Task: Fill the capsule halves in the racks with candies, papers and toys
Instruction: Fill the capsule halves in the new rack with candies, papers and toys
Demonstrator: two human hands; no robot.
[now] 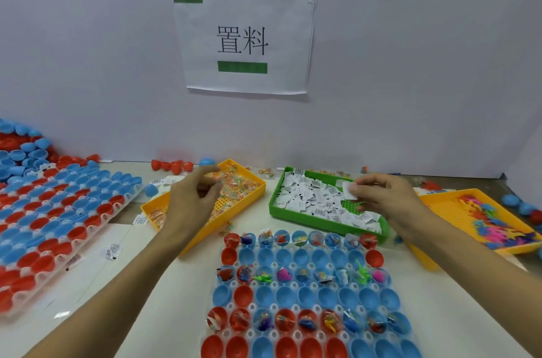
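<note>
a pale table (pixel 176 284) runs across the lower frame against a plain lilac-white wall (pixel 88 35), where a taped paper sign (pixel 245 39) hangs at upper centre. at lower centre lies a clear rack (pixel 308 293) of red and blue capsule halves, some rows already holding candies and toys, other rows bare. a second rack (pixel 55 220) sits at the left edge, with loose capsule halves (pixel 23 146) heaped behind it. above the centre rack stand a yellow tray of candies (pixel 234 190), a green tray of papers (pixel 316 202), and at the right edge a yellow tray of toys (pixel 492 220). the left hand (pixel 195 200) hovers over the candy tray, its grip half curled with fingertips drawn together; whether it holds a candy cannot be told. the right hand (pixel 384 196) is over the green tray, its grip pinching a small white paper slip (pixel 349 190) between thumb and fingers.
</note>
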